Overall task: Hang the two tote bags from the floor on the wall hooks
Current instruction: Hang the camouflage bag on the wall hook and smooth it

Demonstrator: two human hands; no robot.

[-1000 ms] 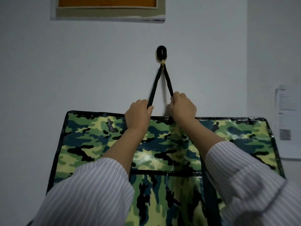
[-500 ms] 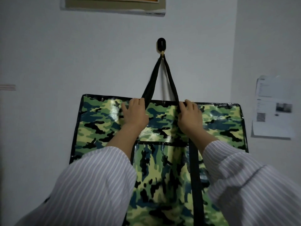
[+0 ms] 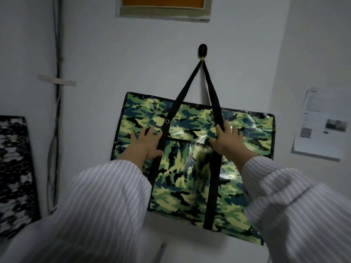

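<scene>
A green camouflage tote bag [image 3: 191,179] hangs flat against the white wall, its black straps [image 3: 187,86] looped over a black wall hook [image 3: 202,51]. My left hand [image 3: 145,145] lies flat on the bag's front, fingers spread, just left of the left strap. My right hand [image 3: 227,141] also rests open on the bag, its fingers over the right strap. Neither hand grips anything. A second bag in black and white camouflage [image 3: 16,173] shows at the far left edge against the wall.
A framed orange picture [image 3: 163,6] hangs above the hook. Cables [image 3: 57,92] run down the wall on the left, held by a taped strip. A paper sheet [image 3: 321,126] is stuck on the right wall by the corner.
Both hands let go of the straps and slid down onto the bag's front with fingers spread. The view pulled back and turned left, which brought the black and white bag into sight.
</scene>
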